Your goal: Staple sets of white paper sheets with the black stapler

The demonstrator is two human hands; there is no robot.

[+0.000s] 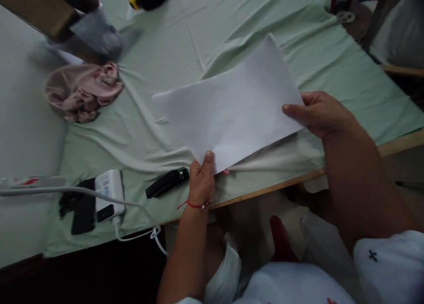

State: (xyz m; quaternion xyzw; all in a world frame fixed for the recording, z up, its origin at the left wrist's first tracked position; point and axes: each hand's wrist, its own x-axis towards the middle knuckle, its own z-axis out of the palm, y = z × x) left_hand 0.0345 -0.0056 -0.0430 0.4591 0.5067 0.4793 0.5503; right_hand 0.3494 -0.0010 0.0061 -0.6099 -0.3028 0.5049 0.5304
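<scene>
Head view: my left hand [202, 180] pinched near corner of blank white paper sheet [232, 109]; my right hand [318, 114] gripped its right edge. Sheet was lifted above wrinkled pale green tablecloth [159, 131], black stapler [167, 182] just left of left hand.

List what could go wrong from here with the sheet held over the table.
The white sheet is pinched only at its near edge by the left hand and at one side by the right hand, so its free far corner could sag or crease. Lowered, it might catch on the wrinkled green cloth.
</scene>
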